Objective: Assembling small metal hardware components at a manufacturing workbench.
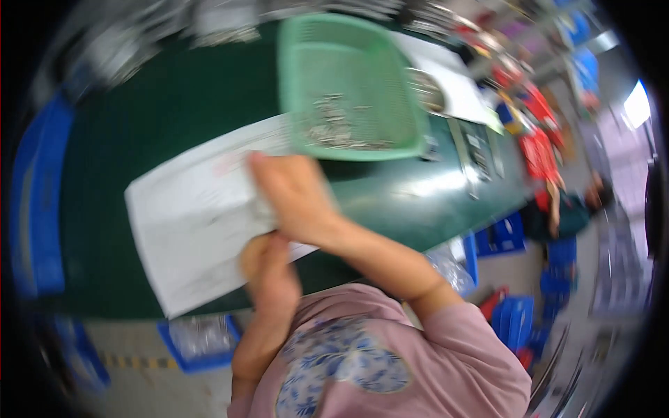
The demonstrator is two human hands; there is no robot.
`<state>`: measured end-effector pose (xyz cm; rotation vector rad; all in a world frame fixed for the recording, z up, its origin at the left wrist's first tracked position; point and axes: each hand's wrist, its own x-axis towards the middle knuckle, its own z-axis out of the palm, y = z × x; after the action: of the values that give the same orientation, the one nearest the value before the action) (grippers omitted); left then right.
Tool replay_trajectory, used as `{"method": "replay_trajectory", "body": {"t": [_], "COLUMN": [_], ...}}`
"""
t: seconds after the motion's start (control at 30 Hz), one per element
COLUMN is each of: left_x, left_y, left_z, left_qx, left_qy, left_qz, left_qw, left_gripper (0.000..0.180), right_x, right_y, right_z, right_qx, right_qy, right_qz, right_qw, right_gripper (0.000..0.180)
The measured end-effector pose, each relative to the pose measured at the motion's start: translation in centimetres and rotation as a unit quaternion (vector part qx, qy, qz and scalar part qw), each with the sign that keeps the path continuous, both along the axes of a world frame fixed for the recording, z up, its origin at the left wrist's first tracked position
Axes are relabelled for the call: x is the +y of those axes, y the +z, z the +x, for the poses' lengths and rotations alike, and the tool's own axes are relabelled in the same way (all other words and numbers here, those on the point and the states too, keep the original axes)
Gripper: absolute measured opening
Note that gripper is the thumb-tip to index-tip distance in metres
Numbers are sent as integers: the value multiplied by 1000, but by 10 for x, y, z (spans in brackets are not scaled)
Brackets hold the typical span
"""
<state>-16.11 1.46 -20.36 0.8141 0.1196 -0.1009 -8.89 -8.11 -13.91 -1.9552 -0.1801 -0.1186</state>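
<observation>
A large white paper sheet (188, 223) lies on the dark green table (174, 118). My right hand (296, 198) rests flat on the sheet's right part, back of the hand up, fingers stretched toward the far edge. My left hand (268, 268) is curled at the sheet's near edge and seems to pinch it. Just beyond my right hand stands a light green plastic basket (348, 42) with several small metal parts (334, 125) on its bottom. The picture is blurred by motion.
Blue crates stand at the table's left (38, 202), under its near edge (198, 345) and on the floor at right (516, 320). A white sheet and a metal bowl (426, 90) lie behind the basket. Another person (571, 209) is at far right, by red items.
</observation>
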Motion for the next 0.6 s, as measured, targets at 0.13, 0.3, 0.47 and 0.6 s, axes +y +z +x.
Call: {"method": "replay_trajectory", "body": {"t": [0.13, 0.3, 0.47, 0.6], "left_x": [32, 101, 116, 121], "left_y": [0, 4, -4, -10], "left_z": [4, -5, -14, -11], "left_qx": [-209, -261, -140, -76], "left_qy": [22, 70, 138, 109], "left_qz": [336, 518, 857, 895], "left_qw": [918, 812, 477, 425], "left_gripper": [45, 48, 45, 58], "right_x": [-50, -206, -355, -405], "right_y": [28, 91, 114, 55], "right_z": [16, 2, -25, -31], "right_qx": [-157, -379, -434, -227], "right_qy": [-172, -351, -485, -477], "right_qz": [72, -138, -381, -592], "right_qw": [970, 845, 656, 609], "right_gripper": [48, 39, 34, 43]}}
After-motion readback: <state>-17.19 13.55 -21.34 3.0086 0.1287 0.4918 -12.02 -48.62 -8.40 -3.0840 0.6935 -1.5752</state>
